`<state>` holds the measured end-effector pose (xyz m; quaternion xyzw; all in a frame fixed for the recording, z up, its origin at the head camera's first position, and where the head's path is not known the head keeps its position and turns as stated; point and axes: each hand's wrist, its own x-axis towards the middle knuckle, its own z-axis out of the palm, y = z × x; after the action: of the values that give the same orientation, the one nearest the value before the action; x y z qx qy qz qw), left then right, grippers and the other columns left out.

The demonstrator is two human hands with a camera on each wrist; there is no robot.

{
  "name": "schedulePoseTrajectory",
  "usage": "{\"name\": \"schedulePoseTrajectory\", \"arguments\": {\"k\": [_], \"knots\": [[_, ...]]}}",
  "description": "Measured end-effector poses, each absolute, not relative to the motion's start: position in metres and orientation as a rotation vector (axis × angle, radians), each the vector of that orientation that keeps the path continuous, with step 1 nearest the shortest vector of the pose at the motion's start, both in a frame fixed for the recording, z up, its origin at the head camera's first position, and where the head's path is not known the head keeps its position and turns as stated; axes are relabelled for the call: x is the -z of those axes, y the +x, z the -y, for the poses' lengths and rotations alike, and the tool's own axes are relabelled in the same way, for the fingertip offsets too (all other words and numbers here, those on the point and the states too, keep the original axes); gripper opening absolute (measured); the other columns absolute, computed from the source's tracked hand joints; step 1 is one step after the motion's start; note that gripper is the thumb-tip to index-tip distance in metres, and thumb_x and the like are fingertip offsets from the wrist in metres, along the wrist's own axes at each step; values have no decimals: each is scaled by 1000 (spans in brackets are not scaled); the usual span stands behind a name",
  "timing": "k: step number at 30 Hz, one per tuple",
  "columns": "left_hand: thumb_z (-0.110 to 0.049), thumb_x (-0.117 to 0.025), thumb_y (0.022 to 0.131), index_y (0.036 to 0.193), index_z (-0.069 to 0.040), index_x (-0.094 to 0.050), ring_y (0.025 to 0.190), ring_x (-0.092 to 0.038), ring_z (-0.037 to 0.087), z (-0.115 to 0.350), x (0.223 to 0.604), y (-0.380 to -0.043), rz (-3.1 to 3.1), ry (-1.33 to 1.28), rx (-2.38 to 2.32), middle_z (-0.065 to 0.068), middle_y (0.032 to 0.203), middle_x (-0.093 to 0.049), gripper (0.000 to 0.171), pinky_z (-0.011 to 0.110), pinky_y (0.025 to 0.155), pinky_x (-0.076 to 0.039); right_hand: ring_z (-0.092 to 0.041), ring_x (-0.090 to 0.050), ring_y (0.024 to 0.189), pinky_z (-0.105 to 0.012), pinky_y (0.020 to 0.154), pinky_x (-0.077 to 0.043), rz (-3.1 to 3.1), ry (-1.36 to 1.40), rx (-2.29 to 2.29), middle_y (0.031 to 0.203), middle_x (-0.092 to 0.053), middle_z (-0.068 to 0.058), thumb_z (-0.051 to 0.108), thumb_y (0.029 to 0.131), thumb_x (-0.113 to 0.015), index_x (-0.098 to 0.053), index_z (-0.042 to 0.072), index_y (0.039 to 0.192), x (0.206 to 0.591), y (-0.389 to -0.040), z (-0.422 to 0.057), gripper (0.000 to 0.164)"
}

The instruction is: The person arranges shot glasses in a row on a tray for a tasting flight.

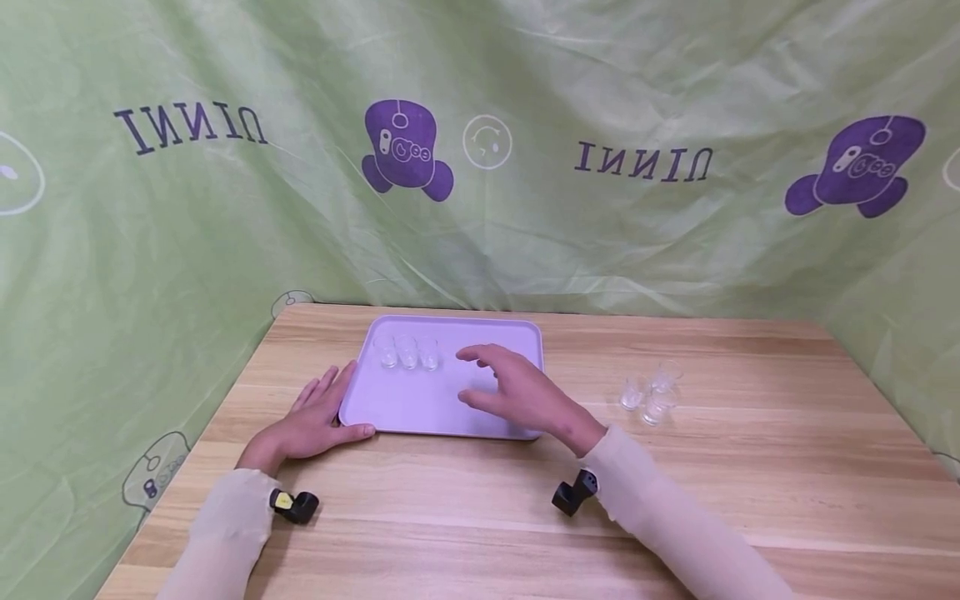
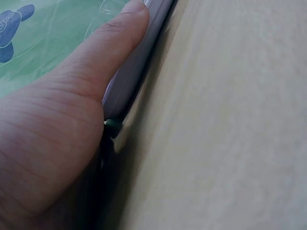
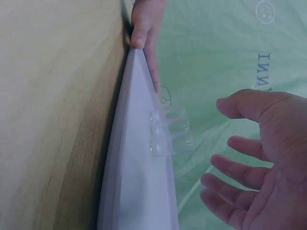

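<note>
A purple tray (image 1: pixel 427 408) lies on the table with three small clear glasses (image 1: pixel 407 353) standing in a row toward its back left. My left hand (image 1: pixel 311 421) rests against the tray's left side, its thumb along the front left corner; the left wrist view has the thumb (image 2: pixel 110 45) at the tray's rim. Over the right half of the tray hovers my right hand (image 1: pixel 517 387), fingers parted and holding nothing. In the right wrist view that empty right hand (image 3: pixel 259 163) has its fingers loosely bent, and the row of glasses (image 3: pixel 168 132) appears beyond.
Three more clear glasses (image 1: pixel 654 407) stand close together on the wooden table (image 1: pixel 465 517), right of the tray and near the right forearm. A green printed curtain (image 1: pixel 480 242) hangs behind the table and at both sides.
</note>
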<state>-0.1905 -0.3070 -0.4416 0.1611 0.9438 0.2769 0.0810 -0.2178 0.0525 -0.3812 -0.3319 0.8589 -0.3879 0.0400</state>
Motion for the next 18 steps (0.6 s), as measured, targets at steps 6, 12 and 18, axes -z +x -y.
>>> {"name": "schedulePoseTrajectory", "arguments": {"k": [6, 12, 18], "knots": [[-55, -71, 92, 163, 2, -3, 154, 4, 44, 307, 441, -191, -2822, 482, -806, 25, 169, -8, 114, 60, 121, 5, -17, -49, 135, -37, 113, -40, -2711, -1071, 1120, 145, -56, 3, 32, 96, -75, -58, 13, 143, 375, -205, -69, 54], [-55, -71, 92, 164, 1, -3, 154, 4, 44, 307, 441, -190, -2822, 483, -828, 26, 168, -8, 114, 60, 121, 6, -21, -43, 140, -43, 115, -38, -2792, -1078, 1107, 149, -50, -5, 28, 93, -79, -56, 11, 145, 375, -199, -90, 59], [-54, -72, 92, 164, 0, -3, 154, 4, 46, 309, 449, -190, -2838, 530, -886, 27, 168, -10, 113, 58, 120, 7, -29, -41, 142, -51, 115, -37, -2840, -1047, 1088, 152, -48, -10, 26, 92, -80, -56, 12, 145, 378, -198, -113, 59]]}}
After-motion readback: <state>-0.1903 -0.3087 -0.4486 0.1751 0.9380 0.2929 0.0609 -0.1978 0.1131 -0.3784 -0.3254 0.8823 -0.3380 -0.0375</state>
